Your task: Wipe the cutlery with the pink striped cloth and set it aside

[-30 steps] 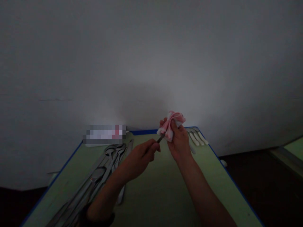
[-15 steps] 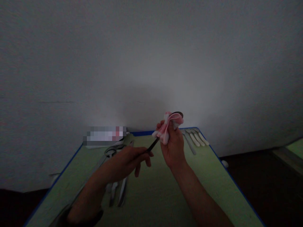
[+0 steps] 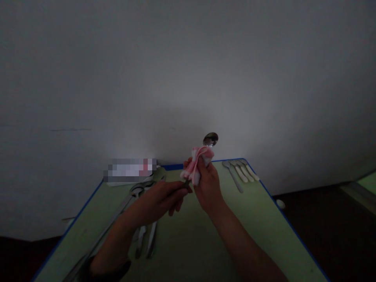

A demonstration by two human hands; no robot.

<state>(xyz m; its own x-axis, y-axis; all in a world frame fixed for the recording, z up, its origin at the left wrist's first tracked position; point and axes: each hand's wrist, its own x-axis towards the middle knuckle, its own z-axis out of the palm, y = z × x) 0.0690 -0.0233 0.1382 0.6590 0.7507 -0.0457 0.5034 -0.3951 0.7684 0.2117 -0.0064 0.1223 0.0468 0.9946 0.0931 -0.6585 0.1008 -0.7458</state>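
Observation:
My left hand pinches the dark handle end of a metal spoon, which points up and away from me. The spoon's shiny bowl sticks out above a pink and white cloth. My right hand is closed around that cloth, which wraps the spoon's shaft. Both hands hover over the green table, near its far edge.
Several metal utensils lie in a row on the left of the table. A few white-handled pieces of cutlery lie at the far right corner. A blurred flat packet sits at the back left. A grey wall stands behind.
The cloth has slid down the spoon toward my left hand, and the spoon's bowl, hidden a second ago, now shows above it. Both hands have drifted slightly left.

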